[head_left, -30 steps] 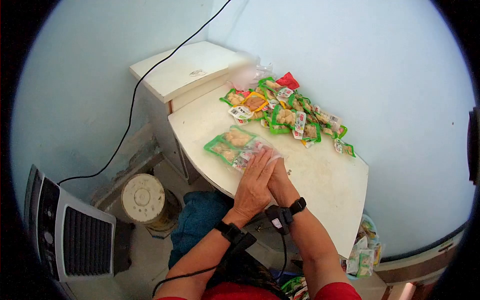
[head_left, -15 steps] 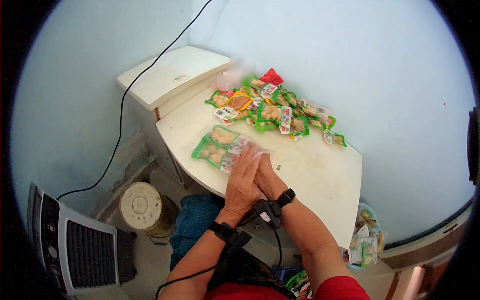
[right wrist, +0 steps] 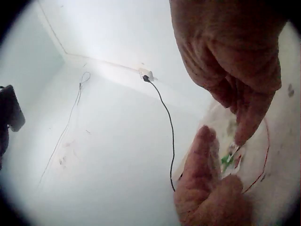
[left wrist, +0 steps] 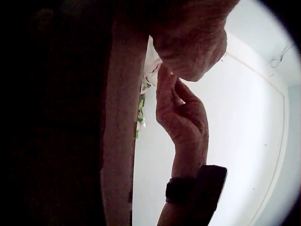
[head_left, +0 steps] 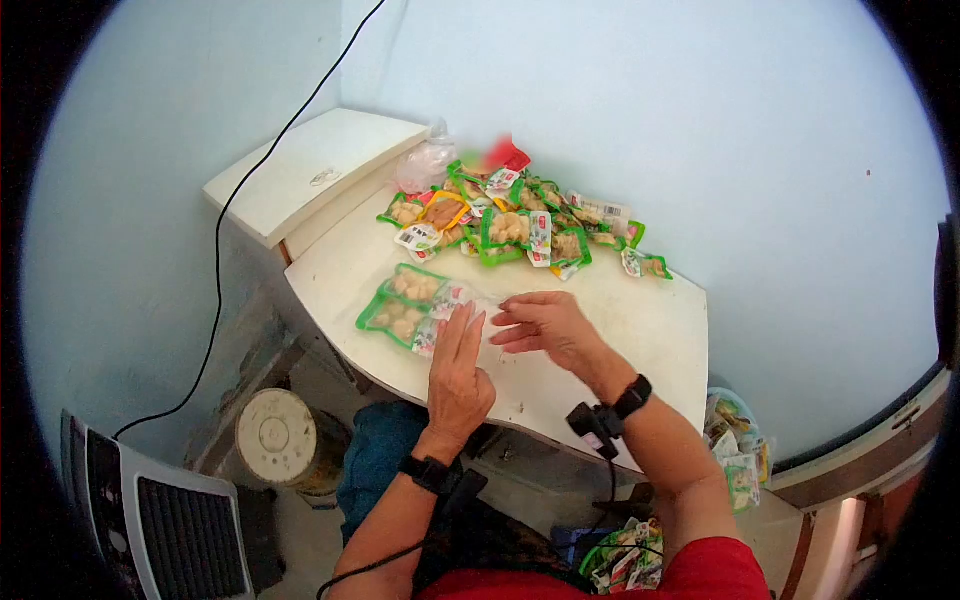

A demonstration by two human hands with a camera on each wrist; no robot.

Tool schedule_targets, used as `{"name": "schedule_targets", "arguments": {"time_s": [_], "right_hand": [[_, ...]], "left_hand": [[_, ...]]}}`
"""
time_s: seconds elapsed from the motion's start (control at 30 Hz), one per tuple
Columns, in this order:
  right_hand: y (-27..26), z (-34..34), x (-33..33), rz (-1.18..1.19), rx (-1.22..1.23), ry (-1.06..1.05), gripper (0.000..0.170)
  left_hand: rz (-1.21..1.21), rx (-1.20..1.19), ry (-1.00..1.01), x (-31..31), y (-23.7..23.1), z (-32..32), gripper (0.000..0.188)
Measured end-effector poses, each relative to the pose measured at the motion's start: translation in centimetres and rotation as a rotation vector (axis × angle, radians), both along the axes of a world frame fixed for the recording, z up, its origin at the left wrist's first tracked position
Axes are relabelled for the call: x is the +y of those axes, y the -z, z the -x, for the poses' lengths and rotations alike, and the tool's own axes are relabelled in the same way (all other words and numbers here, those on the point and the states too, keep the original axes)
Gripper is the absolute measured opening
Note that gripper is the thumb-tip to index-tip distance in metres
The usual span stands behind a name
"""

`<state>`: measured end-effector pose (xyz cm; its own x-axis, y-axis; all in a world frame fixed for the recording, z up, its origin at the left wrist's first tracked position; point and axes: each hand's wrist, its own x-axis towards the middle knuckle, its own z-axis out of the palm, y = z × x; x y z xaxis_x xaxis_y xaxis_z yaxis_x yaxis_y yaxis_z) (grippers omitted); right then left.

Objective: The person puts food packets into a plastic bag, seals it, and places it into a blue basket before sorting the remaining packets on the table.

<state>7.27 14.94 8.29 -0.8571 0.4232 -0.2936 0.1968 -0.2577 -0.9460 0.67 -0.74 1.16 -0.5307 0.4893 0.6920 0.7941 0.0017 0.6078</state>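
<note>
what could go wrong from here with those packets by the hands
The green-edged packets lie close to the front edge of the table, so a nudge from the left hand might push them over. The heaped packets overlap; a bump could make some slide.

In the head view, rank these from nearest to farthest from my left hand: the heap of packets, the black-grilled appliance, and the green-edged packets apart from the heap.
From the left hand:
1. Green-edged packets: at its fingertips, ahead and leftward.
2. Heap of packets: farther forward, near the wall.
3. Black-grilled appliance: far left, off the table.
</note>
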Motion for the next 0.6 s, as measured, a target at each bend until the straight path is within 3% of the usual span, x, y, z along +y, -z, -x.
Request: {"name": "schedule_targets", "arguments": {"time_s": [0.1,0.23,0.4,0.6], "right_hand": [[-0.5,-1.1,3.8,-0.143,0.016,0.101,0.033],[0.3,-1.1,11.8,-0.458,0.126,0.470,0.038],[1.6,0.1,21.2,-0.464,0.121,0.808,0.052],[4.2,2.2,29.1,-0.683,-0.104,0.767,0.049]], "left_hand": [[0.019,0.005,0.001,-0.1,0.1,0.0,0.065],[0.031,-0.007,0.002,-0.1,0.1,-0.1,0.064],[0.043,-0.024,-0.004,0.0,0.0,0.0,0.063],[0.031,0.017,-0.018,0.1,0.2,0.2,0.064]]}}
